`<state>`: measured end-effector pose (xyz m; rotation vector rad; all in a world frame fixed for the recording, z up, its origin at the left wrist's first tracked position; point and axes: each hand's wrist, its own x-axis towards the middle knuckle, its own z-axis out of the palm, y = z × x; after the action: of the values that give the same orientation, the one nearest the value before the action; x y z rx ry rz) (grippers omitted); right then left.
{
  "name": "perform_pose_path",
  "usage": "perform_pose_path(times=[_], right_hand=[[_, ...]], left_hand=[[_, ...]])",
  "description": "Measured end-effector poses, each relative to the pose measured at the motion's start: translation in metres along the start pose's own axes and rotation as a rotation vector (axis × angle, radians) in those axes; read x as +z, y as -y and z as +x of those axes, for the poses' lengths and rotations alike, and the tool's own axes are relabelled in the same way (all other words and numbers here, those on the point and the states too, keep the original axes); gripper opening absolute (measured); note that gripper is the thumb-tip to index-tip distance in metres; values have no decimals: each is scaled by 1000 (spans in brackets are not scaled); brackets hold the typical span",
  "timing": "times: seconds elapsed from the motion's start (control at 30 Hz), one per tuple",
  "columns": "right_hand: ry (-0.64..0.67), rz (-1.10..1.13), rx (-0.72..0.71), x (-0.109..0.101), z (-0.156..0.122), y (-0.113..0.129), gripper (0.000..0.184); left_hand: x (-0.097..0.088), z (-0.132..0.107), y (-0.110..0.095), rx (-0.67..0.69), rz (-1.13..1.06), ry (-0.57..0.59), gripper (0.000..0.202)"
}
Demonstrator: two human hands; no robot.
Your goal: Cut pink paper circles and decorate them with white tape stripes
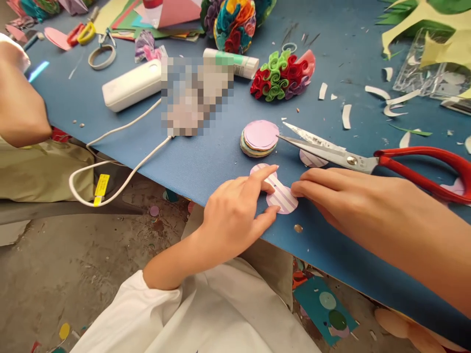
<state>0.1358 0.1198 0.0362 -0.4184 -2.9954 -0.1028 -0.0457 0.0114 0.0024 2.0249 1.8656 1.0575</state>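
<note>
My left hand [235, 213] rests near the front edge of the blue table [206, 157], its forefinger and thumb spread over two overlapping pink-striped paper circles [281, 197]. My right hand [331, 191] lies flat beside them, its fingertips touching the right edge of the circles. A stack of pastel paper circles [259, 138] sits just behind. Red-handled scissors [368, 157] lie open on the table behind my right hand, their blades pointing at the stack. A third striped circle [311, 159] peeks out under the blades.
A rolled paper-flower cluster [281, 74], a glue stick [231, 61], a white power bank [130, 86] with its cable [110, 166] hanging off the edge, a colourful paper ball [235, 22] and paper scraps [346, 115] lie on the table. Another person's arm [18, 98] is at far left.
</note>
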Motion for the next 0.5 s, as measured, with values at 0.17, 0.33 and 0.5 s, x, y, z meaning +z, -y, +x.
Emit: perform_pose_path(times=[0.17,0.33,0.5], right_hand=[[97,50,159,-8,5,8,24],[65,79,204,-15,11,11,29],[266,71,390,-19,35,7,17]], left_hand=[[-2,0,0,-10,-11,12,46],[-3,1,-1,-39,-5,29,47],[-2,1,0,-35,-15,31,49]])
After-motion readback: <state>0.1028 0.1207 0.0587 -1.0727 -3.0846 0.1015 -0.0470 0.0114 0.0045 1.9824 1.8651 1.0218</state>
